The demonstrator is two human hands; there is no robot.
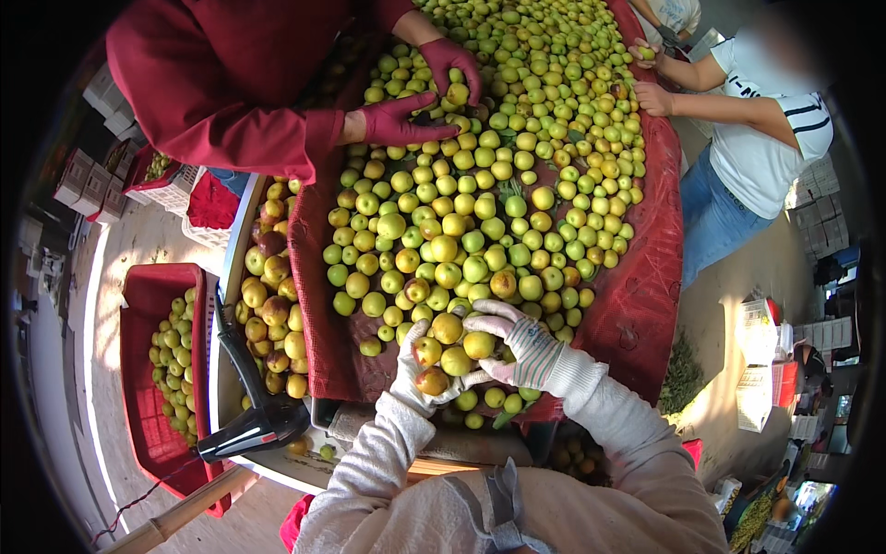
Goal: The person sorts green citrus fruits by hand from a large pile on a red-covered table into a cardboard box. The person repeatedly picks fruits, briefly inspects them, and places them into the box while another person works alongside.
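A wide heap of green-yellow round fruits [477,208], some with reddish-brown patches, lies on a red mesh cloth [623,305] before me. My left hand [422,377], in a whitish work glove, is turned palm up and cradles several of the larger fruits [443,350]. From the right, my right hand [516,343], in a white glove with striped fabric on the back, has its fingers curled around a yellow fruit [479,344] beside them. The two hands are close together at the near edge of the heap. Loose fruits [494,397] lie just below my right wrist.
A co-worker's maroon-gloved hands [408,121] handle fruit at upper left; another person's hands [654,97] are at the right edge. Left stand a bin of browner fruits [273,298], a black hair dryer [256,429] on its rim, and a red crate [149,429] of fruit.
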